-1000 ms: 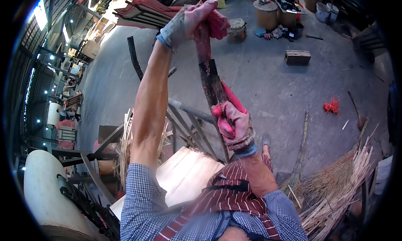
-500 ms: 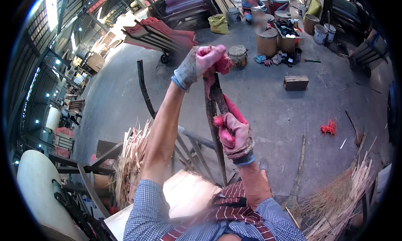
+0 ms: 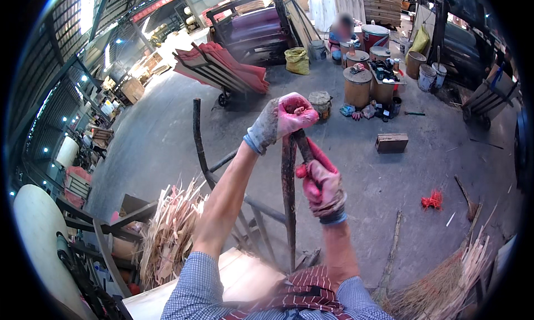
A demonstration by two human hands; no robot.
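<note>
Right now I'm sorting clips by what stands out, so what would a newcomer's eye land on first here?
First, the two gloved hands at centre: the left hand closed over the top of a dark upright stick, the right hand gripping a second dark piece lower down. Next, the pale pile of split strips at lower left and the cart of red boards behind.

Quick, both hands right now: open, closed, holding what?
Left hand: closed around the top of the dark upright pole.
Right hand: closed on the same pole, lower down.
</note>
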